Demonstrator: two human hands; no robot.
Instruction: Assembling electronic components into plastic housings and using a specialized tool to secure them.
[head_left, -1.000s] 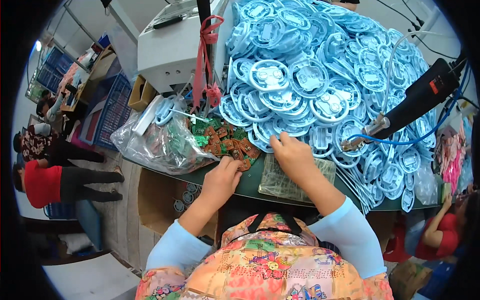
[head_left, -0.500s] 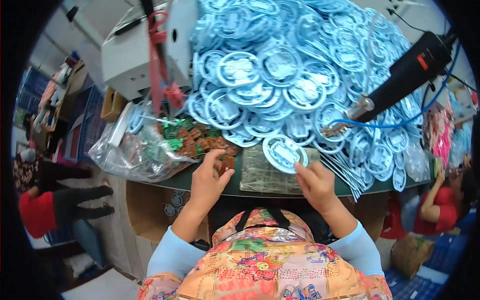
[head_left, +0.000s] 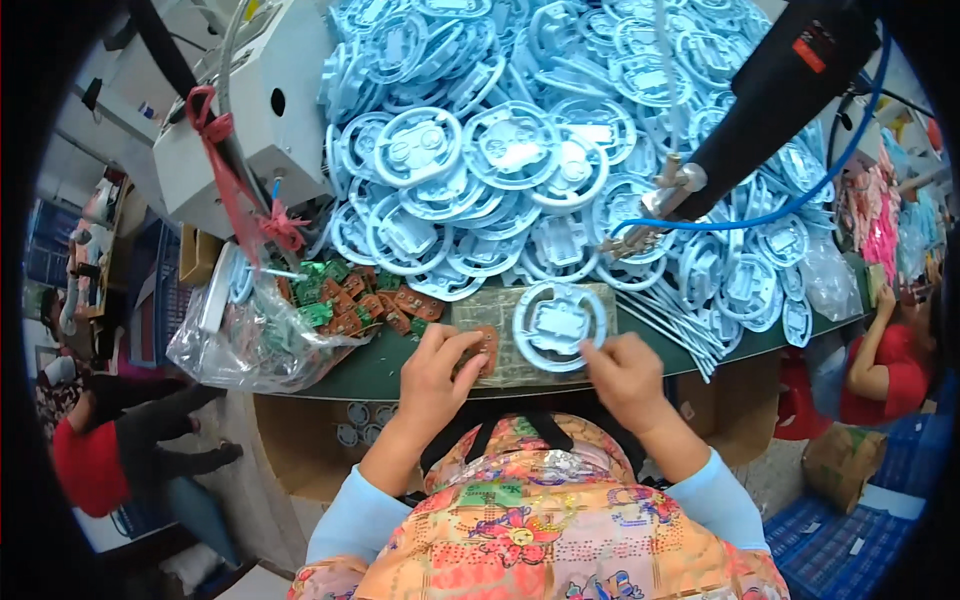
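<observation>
Over the greenish, clear-wrapped rectangular block (head_left: 478,306), a light-blue plastic wheel-shaped part (head_left: 558,324) is pinched rim-first by the nearly closed right hand (head_left: 630,378), apparently leaving its recessed face uncovered. At the block's left end, a brown circuit board (head_left: 487,347) is edge-held between the left hand's (head_left: 434,376) thumb and fingers; since the previous frame, it has been brought over the block.

Grey floor (head_left: 272,515) borders a dark green table (head_left: 380,372), blue crates (head_left: 825,545) at right.

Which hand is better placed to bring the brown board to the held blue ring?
Probably the left hand: it holds the brown board; the right hand holds the blue ring by its rim.
</observation>
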